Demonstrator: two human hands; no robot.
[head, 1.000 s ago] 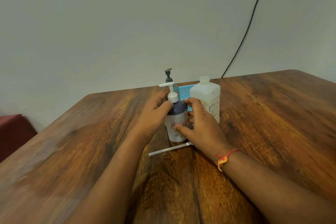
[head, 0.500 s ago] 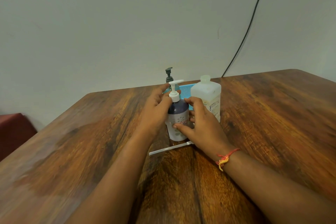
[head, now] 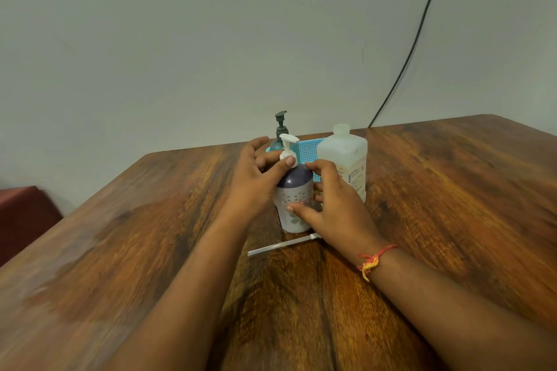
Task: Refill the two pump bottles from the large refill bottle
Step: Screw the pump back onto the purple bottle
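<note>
A purple-and-white pump bottle (head: pixel 294 190) stands upright on the wooden table (head: pixel 437 220). My left hand (head: pixel 256 178) pinches the white pump collar (head: pixel 287 156) at its neck between thumb and fingers. Around the bottle's body curls my right hand (head: pixel 331 208), gripping it from the right. Behind stands a teal pump bottle (head: pixel 280 132) with a dark pump head, partly hidden by my left hand. The large translucent refill bottle (head: pixel 343 156), its cap off, stands to the right of both.
A blue mesh tray (head: pixel 310 150) sits behind the bottles near the wall. A thin white tube (head: pixel 280 245) lies flat on the table in front of the purple bottle. A black cable (head: pixel 413 48) runs down the wall. A red seat (head: pixel 24 214) is at far left.
The white pump nozzle has turned from pointing left to pointing right and back while my left hand twisted the collar. My right hand has kept its hold on the bottle.
</note>
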